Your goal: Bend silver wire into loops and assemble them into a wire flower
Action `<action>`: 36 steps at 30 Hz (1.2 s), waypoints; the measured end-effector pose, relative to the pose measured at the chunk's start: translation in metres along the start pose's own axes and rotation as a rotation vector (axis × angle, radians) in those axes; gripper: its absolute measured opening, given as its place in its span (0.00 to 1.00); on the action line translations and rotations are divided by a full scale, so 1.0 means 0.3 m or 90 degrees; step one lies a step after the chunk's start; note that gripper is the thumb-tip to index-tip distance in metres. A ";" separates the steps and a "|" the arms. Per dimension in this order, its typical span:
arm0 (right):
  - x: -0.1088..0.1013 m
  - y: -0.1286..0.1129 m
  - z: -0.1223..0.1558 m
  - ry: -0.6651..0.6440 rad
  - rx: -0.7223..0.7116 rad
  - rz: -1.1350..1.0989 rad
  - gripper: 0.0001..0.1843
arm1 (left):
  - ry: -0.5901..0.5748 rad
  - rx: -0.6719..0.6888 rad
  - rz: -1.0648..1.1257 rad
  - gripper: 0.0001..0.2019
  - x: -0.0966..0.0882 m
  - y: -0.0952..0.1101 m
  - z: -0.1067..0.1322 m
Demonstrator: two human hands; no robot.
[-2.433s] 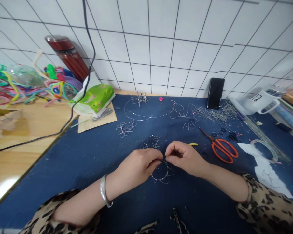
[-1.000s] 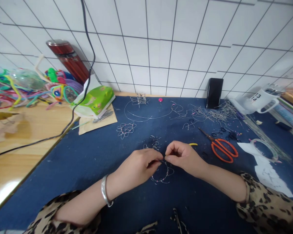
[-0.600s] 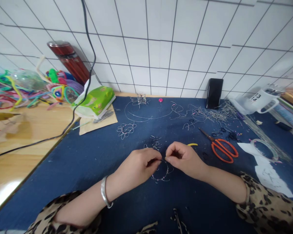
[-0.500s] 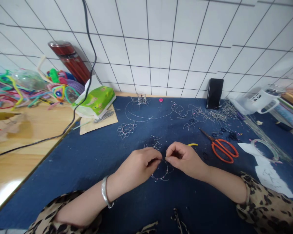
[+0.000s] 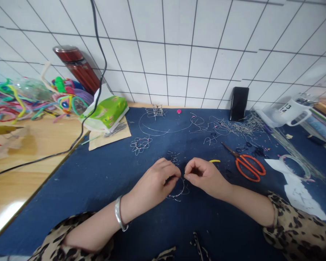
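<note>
A thin wire ring with small pink beads hangs just below my fingertips, partly hidden by my left hand. My left hand, with a silver bangle at the wrist, is closed in a pinch on the ring's upper part. Facing it across a small gap, my right hand has thumb and forefinger pinched together; what lies between them is too fine to make out. Short bent wire pieces lie just beyond my left hand. A flower-shaped wire piece with pink beads rests farther left on the blue mat.
Orange-handled scissors and a yellow curved item lie to the right. Tangled wires spread before a black phone leaning on the wall. A white mug, green tissue pack and red thermos stand around.
My left hand has shifted very slightly, and the beaded ring under it has swung a little to the left. My right hand stays almost still, pinched as before.
</note>
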State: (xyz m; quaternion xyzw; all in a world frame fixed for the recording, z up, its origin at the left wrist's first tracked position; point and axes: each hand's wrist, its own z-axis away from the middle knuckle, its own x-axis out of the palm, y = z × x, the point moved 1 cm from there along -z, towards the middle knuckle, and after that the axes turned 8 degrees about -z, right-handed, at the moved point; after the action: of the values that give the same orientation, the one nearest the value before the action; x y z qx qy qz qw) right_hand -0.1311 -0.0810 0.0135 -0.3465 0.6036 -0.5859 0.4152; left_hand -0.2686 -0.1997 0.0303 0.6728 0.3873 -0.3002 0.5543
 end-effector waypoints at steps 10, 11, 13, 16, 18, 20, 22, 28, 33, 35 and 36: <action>-0.006 0.007 -0.002 -0.008 0.024 -0.025 0.03 | -0.019 -0.043 0.057 0.09 0.004 -0.004 -0.002; -0.007 0.006 -0.002 -0.008 0.025 -0.027 0.03 | -0.017 -0.045 0.067 0.09 0.004 -0.004 -0.001; -0.008 0.004 -0.001 -0.008 0.025 -0.030 0.03 | -0.008 -0.048 0.081 0.09 0.005 -0.006 0.001; -0.008 0.005 0.000 -0.009 0.022 -0.032 0.03 | 0.002 -0.051 0.087 0.08 0.008 -0.010 0.003; -0.009 0.006 -0.001 -0.008 0.017 -0.029 0.03 | 0.001 -0.046 0.080 0.08 0.009 -0.012 0.003; -0.009 0.008 -0.002 -0.009 0.013 -0.025 0.03 | -0.004 -0.037 0.070 0.08 0.008 -0.015 0.001; -0.009 0.007 -0.003 -0.010 0.006 -0.014 0.03 | -0.013 -0.029 0.061 0.08 0.006 -0.016 -0.002; -0.008 -0.006 0.002 -0.016 0.011 0.016 0.02 | -0.041 -0.016 0.062 0.09 0.002 -0.014 -0.009; -0.007 -0.009 0.001 -0.023 0.027 0.004 0.03 | -0.058 -0.003 0.063 0.09 0.003 -0.008 -0.013; -0.008 -0.008 -0.002 -0.024 0.033 -0.009 0.03 | -0.059 -0.001 0.064 0.09 0.004 -0.008 -0.014; -0.008 -0.007 -0.004 -0.026 0.039 -0.018 0.03 | -0.056 0.001 0.064 0.09 0.004 -0.008 -0.014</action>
State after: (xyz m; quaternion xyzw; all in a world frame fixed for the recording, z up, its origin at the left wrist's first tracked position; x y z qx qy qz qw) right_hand -0.1312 -0.0785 0.0160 -0.3542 0.5719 -0.6028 0.4290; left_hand -0.2702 -0.1953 0.0289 0.6781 0.3282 -0.3016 0.5844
